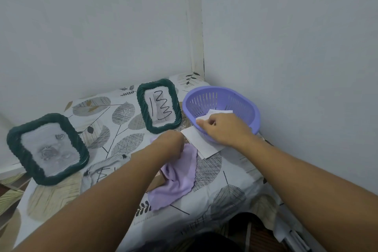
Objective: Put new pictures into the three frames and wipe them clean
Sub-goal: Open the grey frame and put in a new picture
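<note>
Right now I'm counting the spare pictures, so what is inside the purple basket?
White paper sheets lie in the purple basket. The right hand covers part of them, so their number cannot be told.

Soft, even, cool light fills the corner with only faint shadows and no glare. Detail looks slightly smeared, and the wide lens bends the edges.

I see two dark green frames, the left one [47, 148] holding a grey rose print and the far one [159, 106] a white sheet with black zigzag scribbles. A lilac cloth [178, 180] lies on a white tablecloth [114, 112] patterned with grey, beige and black leaves. White papers [201, 145] sit by and inside a purple slotted basket [222, 104], against pale grey walls [92, 26].
</note>
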Tool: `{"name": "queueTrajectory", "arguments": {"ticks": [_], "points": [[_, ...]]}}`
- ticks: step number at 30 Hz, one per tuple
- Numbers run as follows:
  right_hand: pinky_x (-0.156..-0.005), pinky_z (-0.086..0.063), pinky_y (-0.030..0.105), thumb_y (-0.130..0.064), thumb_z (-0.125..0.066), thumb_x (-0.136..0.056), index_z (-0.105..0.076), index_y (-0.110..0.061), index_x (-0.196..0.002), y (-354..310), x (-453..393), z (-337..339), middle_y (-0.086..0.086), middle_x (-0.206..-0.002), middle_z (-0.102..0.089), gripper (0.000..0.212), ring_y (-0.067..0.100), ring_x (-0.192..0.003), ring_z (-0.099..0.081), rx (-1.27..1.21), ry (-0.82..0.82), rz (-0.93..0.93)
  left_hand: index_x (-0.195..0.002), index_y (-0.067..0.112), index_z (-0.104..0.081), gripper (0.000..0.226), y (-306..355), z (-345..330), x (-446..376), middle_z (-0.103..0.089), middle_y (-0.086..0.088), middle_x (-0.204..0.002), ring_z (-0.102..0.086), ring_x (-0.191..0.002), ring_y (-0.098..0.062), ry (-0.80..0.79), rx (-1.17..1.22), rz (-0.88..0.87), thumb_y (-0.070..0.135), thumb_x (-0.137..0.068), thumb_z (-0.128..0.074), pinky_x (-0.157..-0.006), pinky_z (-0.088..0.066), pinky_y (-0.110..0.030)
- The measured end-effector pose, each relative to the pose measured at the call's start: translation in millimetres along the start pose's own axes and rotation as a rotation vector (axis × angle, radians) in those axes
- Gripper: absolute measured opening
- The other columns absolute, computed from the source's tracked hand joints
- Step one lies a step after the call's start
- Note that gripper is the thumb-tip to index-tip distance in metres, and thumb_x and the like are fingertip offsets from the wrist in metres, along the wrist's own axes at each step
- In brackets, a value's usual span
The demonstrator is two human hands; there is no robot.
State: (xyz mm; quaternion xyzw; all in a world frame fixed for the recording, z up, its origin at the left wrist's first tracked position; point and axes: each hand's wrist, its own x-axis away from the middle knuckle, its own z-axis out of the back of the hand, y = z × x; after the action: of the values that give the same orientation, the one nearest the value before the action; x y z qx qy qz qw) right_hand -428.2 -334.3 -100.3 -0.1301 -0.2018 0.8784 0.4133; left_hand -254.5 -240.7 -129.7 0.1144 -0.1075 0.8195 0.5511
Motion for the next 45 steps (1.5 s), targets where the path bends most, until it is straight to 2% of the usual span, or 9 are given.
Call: {"name": "queueTrajectory", "arguments": {"ticks": [7,11,15,20,26,31,35,39,45], "points": [[-0.069,-0.048,0.036,-0.023,-0.046,-0.098,-0.067,-0.013,-0.087,17.2,-38.9,10.4,0.006,-0.094,-0.070,0.026,0.031,-0.093,-0.064,0.070,-0.070,-0.074,-0.099,0.009,-0.077,0.018,-7.6,14.1,3.6,-0.069,-0.008,-0.087,-0.058,-0.079,-0.026,-0.014,-0.081,-0.011,0.020,-0.087,-0.068,-0.068,-0.049,-0.032],[-0.078,-0.056,0.036,-0.013,-0.053,-0.092,-0.072,-0.013,-0.101,27.6,-53.5,12.4,0.006,-0.104,-0.071,0.021,0.029,-0.097,-0.065,0.192,-0.115,-0.103,-0.102,0.008,-0.073,0.023,-5.7,27.6,-6.2,-0.074,-0.012,-0.098,-0.067,-0.092,-0.029,0.242,0.451,0.103,0.015,-0.097,-0.051,-0.082,-0.057,-0.039],[-0.079,-0.056,0.036,-0.022,-0.065,-0.092,-0.067,-0.012,-0.106,38.0,-67.2,12.7,0.006,-0.107,-0.069,0.017,0.027,-0.098,-0.065,0.207,-0.104,-0.142,-0.085,0.007,-0.063,0.038,13.2,46.5,-17.8,-0.075,-0.017,-0.091,-0.063,-0.069,-0.024,0.307,0.982,0.212,0.038,-0.104,-0.053,-0.079,-0.056,-0.039],[-0.069,-0.044,0.032,-0.039,-0.075,-0.087,-0.053,-0.017,-0.098,42.9,-67.7,6.1,0.004,-0.101,-0.060,0.033,0.026,-0.093,-0.056,0.233,-0.203,-0.176,-0.105,0.000,-0.069,0.033,25.9,39.9,-40.8,-0.068,-0.008,-0.071,-0.050,-0.045,-0.013,0.272,1.146,0.299,0.031,-0.094,-0.072,-0.046,-0.038,-0.022],[-0.081,-0.050,0.036,-0.041,-0.085,-0.072,-0.047,-0.016,-0.131,40.6,-68.3,-2.4,0.004,-0.116,-0.061,0.074,0.029,-0.107,-0.060,0.240,-0.267,-0.264,-0.109,0.000,-0.067,0.034,22.0,36.8,-45.5,-0.072,-0.013,-0.081,-0.048,-0.045,-0.014,0.265,1.147,0.294,0.027,-0.092,-0.076,-0.046,-0.037,-0.025],[-0.089,-0.052,0.040,-0.025,-0.081,-0.079,-0.023,-0.013,-0.155,41.1,-70.3,-3.7,0.010,-0.134,-0.059,0.097,0.035,-0.122,-0.058,0.188,-0.252,-0.335,-0.109,-0.003,-0.067,0.036,19.5,34.6,-48.0,-0.069,-0.013,-0.078,-0.046,-0.043,-0.015,0.252,1.130,0.272,0.027,-0.091,-0.076,-0.047,-0.037,-0.024],[-0.080,-0.046,0.038,-0.010,-0.065,-0.086,-0.029,-0.009,-0.150,42.3,-68.4,-2.8,0.012,-0.131,-0.058,0.074,0.035,-0.118,-0.059,0.154,-0.141,-0.312,-0.107,-0.004,-0.068,0.036,19.2,35.3,-47.7,-0.065,-0.009,-0.069,-0.044,-0.040,-0.013,0.259,1.121,0.271,0.027,-0.092,-0.075,-0.046,-0.035,-0.024],[-0.074,-0.046,0.034,-0.009,-0.056,-0.087,-0.055,-0.017,-0.104,43.6,-67.4,-2.9,0.008,-0.114,-0.064,0.019,0.030,-0.099,-0.059,0.165,-0.094,-0.251,-0.107,-0.004,-0.068,0.037,19.6,34.3,-47.9,-0.069,-0.011,-0.072,-0.045,-0.042,-0.014,0.264,1.120,0.268,0.029,-0.091,-0.076,-0.046,-0.036,-0.024],[-0.069,-0.047,0.031,-0.012,-0.054,-0.088,-0.066,-0.013,-0.097,45.9,-69.3,-5.4,0.006,-0.094,-0.063,0.015,0.031,-0.089,-0.061,0.125,-0.060,-0.251,-0.109,-0.003,-0.068,0.040,20.4,34.5,-48.0,-0.071,-0.014,-0.078,-0.046,-0.046,-0.016,0.270,1.108,0.275,0.030,-0.090,-0.077,-0.048,-0.037,-0.025]]}}
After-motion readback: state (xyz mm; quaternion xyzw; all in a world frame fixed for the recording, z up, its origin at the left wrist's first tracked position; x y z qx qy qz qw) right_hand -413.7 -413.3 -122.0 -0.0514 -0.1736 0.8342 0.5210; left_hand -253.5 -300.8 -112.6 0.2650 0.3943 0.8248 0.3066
